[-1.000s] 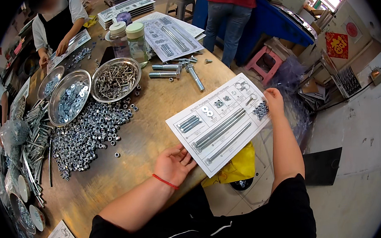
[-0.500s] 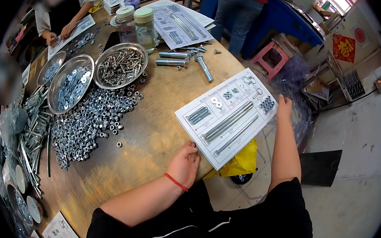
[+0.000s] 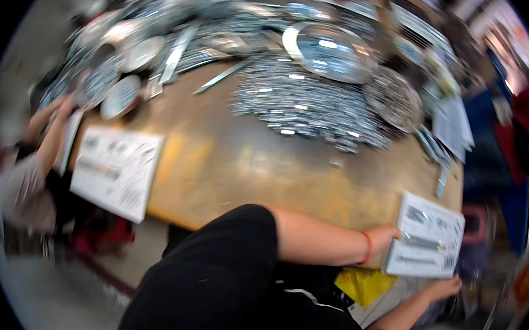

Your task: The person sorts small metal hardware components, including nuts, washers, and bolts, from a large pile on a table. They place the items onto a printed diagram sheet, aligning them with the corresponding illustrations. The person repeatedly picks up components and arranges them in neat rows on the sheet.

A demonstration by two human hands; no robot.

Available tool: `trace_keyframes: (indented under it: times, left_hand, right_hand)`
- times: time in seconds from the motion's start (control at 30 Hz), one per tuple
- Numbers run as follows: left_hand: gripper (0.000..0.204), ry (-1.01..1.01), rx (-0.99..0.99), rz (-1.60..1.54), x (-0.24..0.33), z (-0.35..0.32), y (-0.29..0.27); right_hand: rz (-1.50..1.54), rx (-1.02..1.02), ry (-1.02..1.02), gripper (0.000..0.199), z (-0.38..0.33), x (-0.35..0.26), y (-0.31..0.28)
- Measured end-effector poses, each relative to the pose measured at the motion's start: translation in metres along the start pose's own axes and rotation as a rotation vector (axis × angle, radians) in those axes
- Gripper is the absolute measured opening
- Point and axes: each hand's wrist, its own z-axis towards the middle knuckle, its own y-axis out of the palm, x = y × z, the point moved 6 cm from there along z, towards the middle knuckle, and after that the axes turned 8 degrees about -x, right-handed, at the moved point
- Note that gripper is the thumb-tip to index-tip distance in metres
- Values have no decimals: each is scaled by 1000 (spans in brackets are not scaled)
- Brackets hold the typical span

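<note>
A white printed card [image 3: 424, 245] showing bolts and small hardware lies tilted over the table's near right edge. My left hand [image 3: 384, 240], with a red string at the wrist, is closed at its left edge, the thumb side against the card. My right hand [image 3: 446, 287] is at the card's lower right corner, fingers curled at its edge. Motion blur hides the finger detail of both hands. A large heap of metal nuts [image 3: 303, 102] is spread on the table [image 3: 214, 163] beyond my left forearm.
Behind the nuts stand metal dishes of washers [image 3: 336, 55] and screws [image 3: 394, 97]. Long rods [image 3: 228, 42] lie at the back. Another card [image 3: 117, 171] lies at left by a co-worker's arm [image 3: 51, 130]. A yellow bag [image 3: 366, 285] hangs below the edge; a pink stool [image 3: 474, 225] stands right.
The view has swung left, so the table, card and my hands appear farther right and are blurred. The card and a co-worker at left now show more fully. Both hands stay at the card.
</note>
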Motion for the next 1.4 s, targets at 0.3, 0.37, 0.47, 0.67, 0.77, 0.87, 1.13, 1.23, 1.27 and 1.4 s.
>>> trace_keyframes:
  times: [0.3,0.37,0.47,0.67,0.77,0.87,1.13,1.23,1.27,1.4]
  left_hand:
    - [60,719,892,1319,192,-226,-38]
    - [54,866,1374,1178,218,-348,-57]
    - [59,1003,2182,1160,217,-537,-103]
    - [42,1142,2383,250,137,-798,-202]
    - [36,1313,2144,264,134,-833,-227]
    - [32,1121,2184,340,150,-820,-226]
    - [13,608,1769,507,182,-809,-134]
    - [7,349,1562,624,203,-794,-125]
    - [6,310,1492,642,204,-794,-137]
    - [12,-14,1277,797,227,-778,-158]
  right_hand:
    - [742,-745,-318,42,-138,-283,119]
    - [907,-1162,-413,42,-218,-337,131]
    - [1010,-1824,-369,48,-320,-405,135]
    - [1140,-2104,-553,60,-458,-537,154]
    - [1086,-2176,-525,65,-489,-577,144]
    - [1037,-2114,-629,65,-497,-582,144]
    - [816,-1655,-648,42,-448,-582,91]
    - [784,-1457,-598,36,-449,-582,82]
    - [793,-1395,-562,34,-451,-574,87]
    - [698,-1193,-441,32,-446,-550,82]
